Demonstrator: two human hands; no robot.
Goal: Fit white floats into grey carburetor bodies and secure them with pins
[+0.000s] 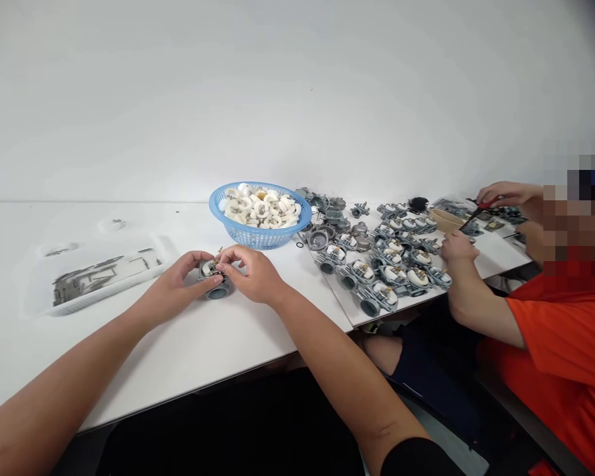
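At left, a pale plastic tray (110,291) holds thin grey pins (74,289). Left of centre, the left hand (176,285) is clamped on a grey metal casting (217,292), round-mouthed, lying between both hands. The right hand (250,274) has its fingers bunched at the casting's top; whether they grip anything, I cannot tell. Upper centre, a blue lattice basket (265,237) brims with smooth white rings (262,210). At right, similar castings (387,272) lie near a co-worker's orange sleeve (565,340).

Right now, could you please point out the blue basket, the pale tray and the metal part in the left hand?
Blue basket (258,237): head view, on its near lattice wall.
Pale tray (112,289): head view, on its near wall.
Metal part (217,290): head view, on its round front opening.
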